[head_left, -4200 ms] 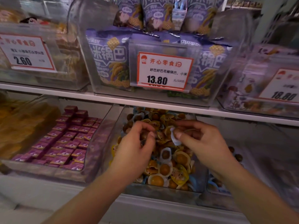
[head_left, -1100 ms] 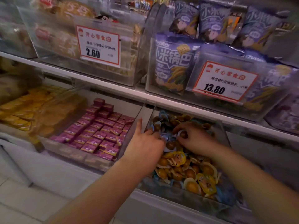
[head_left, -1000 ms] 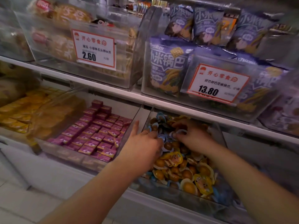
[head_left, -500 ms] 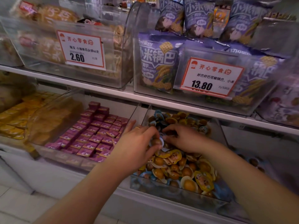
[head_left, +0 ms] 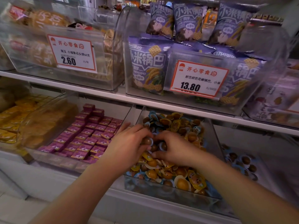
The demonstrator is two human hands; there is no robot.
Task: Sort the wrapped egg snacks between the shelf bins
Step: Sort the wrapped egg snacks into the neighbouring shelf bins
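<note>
Both hands work the clear plastic bin (head_left: 215,139) of small plastic-wrapped brown egg snacks (head_left: 181,172) — left hand (head_left: 129,146) fingers pinch one dark egg (head_left: 146,140), right hand (head_left: 174,148) fingers curl among others. Probably light, slick, squashable — grip the round middle.

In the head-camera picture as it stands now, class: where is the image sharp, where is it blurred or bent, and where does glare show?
Head view: sharp on the 13.80 price tag and both hands, left hand, right hand; blurred toward the edges, notably the yellow packs; the shelf edge slants and bows from the wide lens; soft glare on the clear bin wall.
</note>
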